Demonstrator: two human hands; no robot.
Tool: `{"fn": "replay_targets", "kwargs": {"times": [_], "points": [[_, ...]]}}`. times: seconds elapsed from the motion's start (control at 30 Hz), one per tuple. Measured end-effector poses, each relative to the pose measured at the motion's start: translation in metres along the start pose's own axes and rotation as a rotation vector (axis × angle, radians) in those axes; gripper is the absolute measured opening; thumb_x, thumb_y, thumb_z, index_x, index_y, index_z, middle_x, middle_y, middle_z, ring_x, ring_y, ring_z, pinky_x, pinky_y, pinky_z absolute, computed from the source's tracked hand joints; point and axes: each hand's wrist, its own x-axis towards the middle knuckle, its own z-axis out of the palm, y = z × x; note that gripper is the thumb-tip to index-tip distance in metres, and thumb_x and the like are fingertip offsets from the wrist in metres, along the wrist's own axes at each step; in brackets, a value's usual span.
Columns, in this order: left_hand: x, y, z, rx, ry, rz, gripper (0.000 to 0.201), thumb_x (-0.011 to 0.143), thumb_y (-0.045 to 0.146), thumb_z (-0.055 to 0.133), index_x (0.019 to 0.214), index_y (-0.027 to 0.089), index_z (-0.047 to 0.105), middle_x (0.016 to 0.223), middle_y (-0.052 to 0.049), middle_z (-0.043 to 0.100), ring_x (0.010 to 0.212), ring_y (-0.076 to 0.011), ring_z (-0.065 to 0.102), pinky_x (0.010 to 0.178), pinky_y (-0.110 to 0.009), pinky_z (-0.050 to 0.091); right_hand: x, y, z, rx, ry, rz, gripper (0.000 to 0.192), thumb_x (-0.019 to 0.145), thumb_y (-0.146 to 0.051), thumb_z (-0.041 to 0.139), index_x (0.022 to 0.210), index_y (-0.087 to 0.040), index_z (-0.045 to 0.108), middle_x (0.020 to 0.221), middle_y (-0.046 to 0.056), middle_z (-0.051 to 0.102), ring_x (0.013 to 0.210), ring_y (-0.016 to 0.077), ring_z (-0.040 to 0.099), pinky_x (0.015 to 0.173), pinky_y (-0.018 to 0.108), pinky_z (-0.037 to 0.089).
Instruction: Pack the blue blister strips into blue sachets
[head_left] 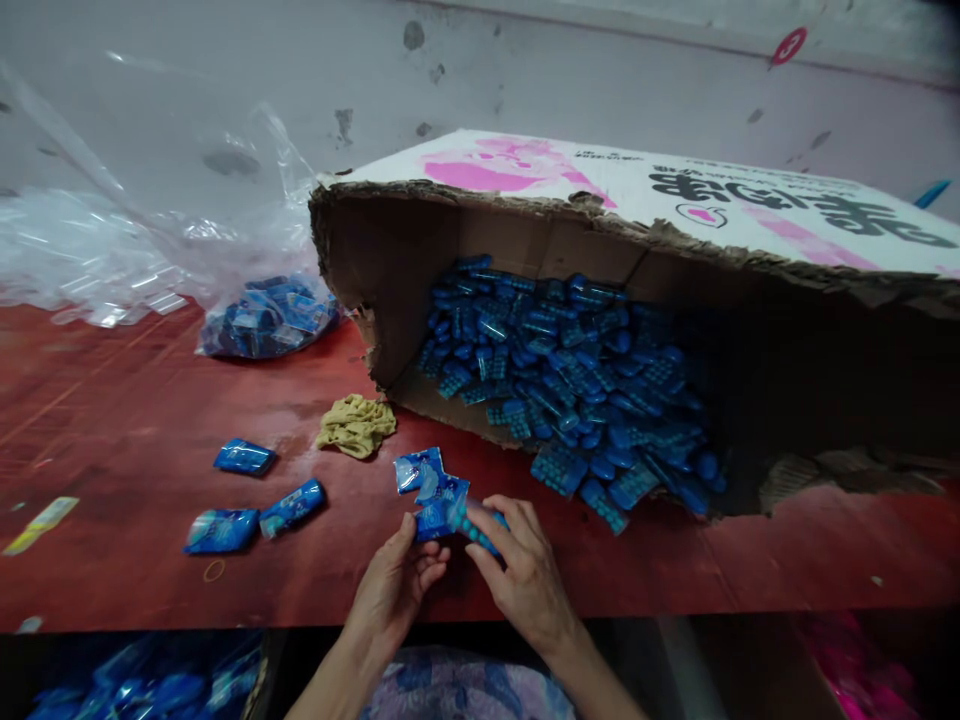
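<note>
My left hand (394, 590) pinches the lower edge of a small stack of flat blue packets (430, 490) just above the red table. My right hand (521, 575) grips a blue studded piece (474, 530) and presses it against the same packets. Both hands sit near the table's front edge, in front of a torn cardboard box (390, 290) lying on its side. Several blue studded pieces (577, 390) spill out of the box toward my right hand.
Three loose blue packets (244, 457) lie on the red table (135, 420) to the left, beside a crumpled yellow cloth (355, 425) and a rubber band (214, 570). A clear plastic bag of blue packets (262, 315) sits at the back left. More blue items (142, 685) lie below the table edge.
</note>
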Motion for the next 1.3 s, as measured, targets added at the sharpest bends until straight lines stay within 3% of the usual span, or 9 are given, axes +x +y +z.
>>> {"fn": "replay_targets", "kwargs": {"times": [0.17, 0.3, 0.67, 0.9, 1.03, 1.1, 1.17, 1.3], "points": [[-0.003, 0.001, -0.002, 0.029, -0.017, -0.004, 0.017, 0.075, 0.027, 0.059, 0.079, 0.010, 0.060, 0.064, -0.010, 0.069, 0.057, -0.0169, 0.065, 0.051, -0.023, 0.052, -0.007, 0.003, 0.007, -0.038, 0.009, -0.098, 0.036, 0.081, -0.012, 0.052, 0.114, -0.026, 0.054, 0.111, 0.006, 0.055, 0.097, 0.0216, 0.047, 0.084, 0.038, 0.046], [-0.004, 0.003, -0.004, 0.022, -0.064, 0.029, 0.023, 0.069, 0.028, 0.064, 0.087, 0.014, 0.059, 0.073, -0.008, 0.071, 0.064, -0.0188, 0.066, 0.053, -0.025, 0.052, -0.009, 0.009, 0.009, -0.004, 0.007, -0.128, 0.036, 0.081, -0.009, 0.052, 0.113, -0.025, 0.055, 0.115, 0.005, 0.053, 0.101, 0.0219, 0.045, 0.086, 0.039, 0.045], [-0.001, 0.007, -0.007, 0.088, -0.107, 0.220, 0.029, 0.056, 0.032, 0.074, 0.074, 0.015, 0.059, 0.067, -0.001, 0.068, 0.060, -0.0166, 0.064, 0.053, -0.027, 0.053, -0.011, 0.008, 0.015, 0.136, -0.055, -0.074, 0.034, 0.082, -0.017, 0.053, 0.115, -0.023, 0.050, 0.114, 0.008, 0.053, 0.100, 0.0204, 0.052, 0.087, 0.035, 0.047], [-0.005, -0.003, 0.004, -0.068, -0.168, 0.071, 0.023, 0.066, 0.029, 0.068, 0.083, 0.015, 0.062, 0.075, -0.004, 0.070, 0.068, -0.0150, 0.064, 0.058, -0.024, 0.052, -0.009, -0.004, 0.031, 0.129, -0.063, -0.019, 0.035, 0.082, -0.019, 0.054, 0.117, -0.021, 0.052, 0.115, 0.010, 0.054, 0.103, 0.0236, 0.053, 0.087, 0.038, 0.047], [-0.004, 0.002, 0.002, -0.036, -0.155, 0.001, 0.012, 0.071, 0.019, 0.063, 0.082, 0.013, 0.063, 0.075, -0.003, 0.070, 0.064, -0.0127, 0.064, 0.060, -0.023, 0.052, -0.007, -0.010, 0.026, 0.419, -0.174, 0.037, 0.035, 0.085, -0.016, 0.047, 0.120, -0.023, 0.051, 0.120, 0.007, 0.052, 0.108, 0.0195, 0.051, 0.092, 0.032, 0.043], [-0.004, 0.008, -0.001, -0.009, -0.209, -0.043, 0.012, 0.073, 0.017, 0.060, 0.084, 0.013, 0.064, 0.079, -0.005, 0.071, 0.068, -0.0138, 0.065, 0.064, -0.025, 0.052, -0.006, -0.007, 0.023, 0.598, -0.199, 0.128, 0.038, 0.086, -0.013, 0.045, 0.120, -0.028, 0.050, 0.117, 0.004, 0.054, 0.106, 0.0162, 0.053, 0.092, 0.029, 0.043], [-0.003, 0.013, -0.004, 0.017, -0.308, -0.090, 0.017, 0.076, 0.017, 0.057, 0.091, 0.012, 0.063, 0.085, -0.007, 0.070, 0.077, -0.0169, 0.065, 0.069, -0.028, 0.051, -0.006, -0.001, 0.022, 0.734, -0.170, 0.234, 0.044, 0.082, -0.017, 0.053, 0.123, -0.031, 0.046, 0.115, 0.002, 0.055, 0.102, 0.0161, 0.054, 0.089, 0.029, 0.044], [-0.004, 0.016, -0.008, 0.028, -0.545, -0.171, 0.025, 0.079, 0.014, 0.051, 0.102, 0.014, 0.062, 0.093, -0.010, 0.070, 0.091, -0.0208, 0.063, 0.078, -0.032, 0.048, -0.005, 0.011, 0.026, 0.801, -0.129, 0.306, 0.071, 0.063, -0.029, 0.075, 0.126, -0.031, 0.042, 0.126, 0.003, 0.046, 0.116, 0.0223, 0.045, 0.098, 0.035, 0.036]]}}
